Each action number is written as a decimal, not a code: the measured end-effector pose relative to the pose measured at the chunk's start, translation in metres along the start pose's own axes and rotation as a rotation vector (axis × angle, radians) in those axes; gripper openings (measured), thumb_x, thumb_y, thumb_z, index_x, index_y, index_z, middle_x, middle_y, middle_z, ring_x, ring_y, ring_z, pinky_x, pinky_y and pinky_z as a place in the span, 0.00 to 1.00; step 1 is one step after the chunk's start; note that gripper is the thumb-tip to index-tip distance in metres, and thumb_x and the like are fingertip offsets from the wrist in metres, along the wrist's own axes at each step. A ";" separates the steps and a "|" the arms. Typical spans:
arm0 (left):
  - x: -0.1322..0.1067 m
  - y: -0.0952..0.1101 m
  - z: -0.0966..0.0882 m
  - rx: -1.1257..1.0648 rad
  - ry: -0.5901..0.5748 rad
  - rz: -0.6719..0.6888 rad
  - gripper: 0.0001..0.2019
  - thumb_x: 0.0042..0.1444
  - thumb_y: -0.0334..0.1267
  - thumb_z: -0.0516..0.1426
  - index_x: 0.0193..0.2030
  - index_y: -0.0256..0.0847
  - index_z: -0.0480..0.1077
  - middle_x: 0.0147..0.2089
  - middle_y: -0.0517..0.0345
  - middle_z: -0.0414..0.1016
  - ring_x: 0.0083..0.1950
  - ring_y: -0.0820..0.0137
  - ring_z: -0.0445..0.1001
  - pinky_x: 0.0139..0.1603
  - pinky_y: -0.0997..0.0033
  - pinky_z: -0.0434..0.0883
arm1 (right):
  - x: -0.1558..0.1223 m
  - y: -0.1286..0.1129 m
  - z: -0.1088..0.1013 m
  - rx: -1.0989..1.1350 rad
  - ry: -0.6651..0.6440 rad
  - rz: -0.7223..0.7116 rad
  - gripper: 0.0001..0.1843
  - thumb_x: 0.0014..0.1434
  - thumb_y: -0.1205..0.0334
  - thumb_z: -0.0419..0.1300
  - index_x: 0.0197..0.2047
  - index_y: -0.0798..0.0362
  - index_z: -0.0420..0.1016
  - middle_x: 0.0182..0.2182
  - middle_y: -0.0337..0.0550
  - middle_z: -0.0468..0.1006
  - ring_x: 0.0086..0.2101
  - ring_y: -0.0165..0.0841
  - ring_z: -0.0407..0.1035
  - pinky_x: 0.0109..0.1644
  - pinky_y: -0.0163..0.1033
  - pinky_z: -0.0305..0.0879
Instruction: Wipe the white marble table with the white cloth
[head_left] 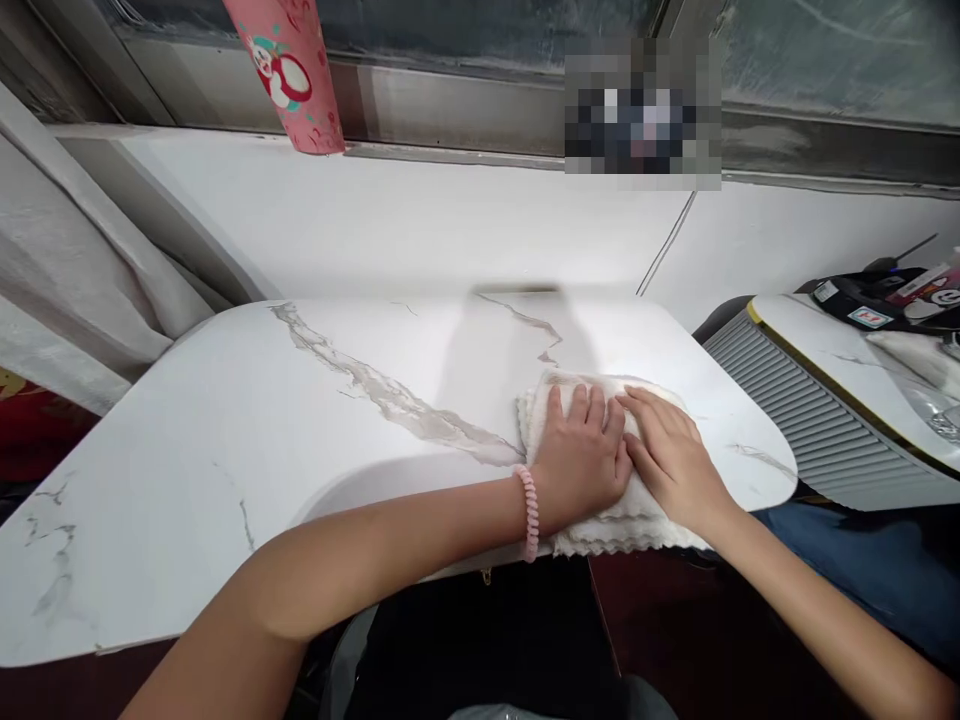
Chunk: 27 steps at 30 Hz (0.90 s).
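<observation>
A folded white towel (600, 535) lies near the front right edge of a white marble-patterned table (300, 430). My left hand (581, 455) rests flat on the towel with its fingers stretched out, a pink coil band on the wrist. My right hand (671, 455) lies flat on the towel beside it, fingers extended and touching the left hand's fingers. Both hands press down on the cloth and hold nothing.
A pink patterned tumbler (292, 70) stands on the window ledge at the back. A grey curtain (67, 250) hangs at the left. To the right is a second marble-topped table (832, 360) with a ribbed grey side, carrying dark items and packets.
</observation>
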<state>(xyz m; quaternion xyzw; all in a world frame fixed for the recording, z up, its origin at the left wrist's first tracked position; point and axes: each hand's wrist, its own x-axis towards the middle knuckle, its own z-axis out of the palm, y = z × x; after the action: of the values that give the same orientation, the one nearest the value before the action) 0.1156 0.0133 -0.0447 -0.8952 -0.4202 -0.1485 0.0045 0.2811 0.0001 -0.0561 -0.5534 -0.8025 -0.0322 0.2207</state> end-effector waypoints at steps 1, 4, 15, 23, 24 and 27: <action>0.006 -0.004 0.001 0.002 -0.006 -0.010 0.26 0.67 0.42 0.43 0.66 0.30 0.59 0.68 0.38 0.60 0.69 0.49 0.57 0.67 0.38 0.52 | 0.008 0.004 0.002 0.007 -0.013 -0.016 0.24 0.67 0.54 0.42 0.61 0.53 0.62 0.59 0.56 0.68 0.60 0.48 0.60 0.61 0.59 0.58; 0.030 -0.022 0.006 -0.003 0.001 -0.060 0.26 0.66 0.42 0.43 0.66 0.30 0.59 0.68 0.38 0.60 0.69 0.50 0.57 0.68 0.38 0.50 | 0.039 0.020 0.012 0.032 -0.031 -0.049 0.23 0.66 0.54 0.44 0.59 0.54 0.65 0.58 0.56 0.69 0.59 0.49 0.61 0.61 0.59 0.57; 0.112 -0.115 0.021 -0.047 0.060 -0.290 0.23 0.67 0.41 0.43 0.65 0.37 0.61 0.68 0.45 0.61 0.69 0.58 0.57 0.71 0.50 0.47 | 0.174 0.051 0.072 0.167 0.056 -0.017 0.20 0.59 0.58 0.49 0.52 0.52 0.72 0.53 0.51 0.75 0.54 0.47 0.66 0.60 0.54 0.59; 0.130 -0.159 0.021 -0.047 0.101 -0.309 0.21 0.67 0.40 0.43 0.63 0.39 0.63 0.65 0.48 0.65 0.67 0.61 0.59 0.70 0.52 0.49 | 0.221 0.051 0.098 0.212 0.087 0.004 0.19 0.59 0.60 0.50 0.51 0.50 0.73 0.52 0.48 0.76 0.53 0.46 0.67 0.60 0.53 0.60; 0.131 -0.162 0.021 -0.047 0.107 -0.314 0.21 0.67 0.40 0.44 0.62 0.39 0.64 0.65 0.48 0.66 0.67 0.61 0.60 0.70 0.53 0.49 | 0.225 0.051 0.099 0.211 0.082 0.002 0.19 0.59 0.60 0.50 0.51 0.50 0.73 0.52 0.48 0.76 0.53 0.46 0.67 0.60 0.52 0.60; 0.135 -0.170 0.021 -0.044 0.121 -0.324 0.20 0.66 0.39 0.44 0.61 0.39 0.65 0.63 0.47 0.67 0.66 0.60 0.61 0.69 0.52 0.51 | 0.238 0.051 0.104 0.205 0.068 0.002 0.19 0.59 0.60 0.50 0.51 0.50 0.73 0.51 0.48 0.76 0.53 0.46 0.66 0.59 0.51 0.61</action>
<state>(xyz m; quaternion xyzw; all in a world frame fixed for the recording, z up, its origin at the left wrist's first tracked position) 0.0742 0.2277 -0.0481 -0.8050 -0.5545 -0.2103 -0.0139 0.2255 0.2583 -0.0669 -0.5270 -0.7932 0.0316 0.3035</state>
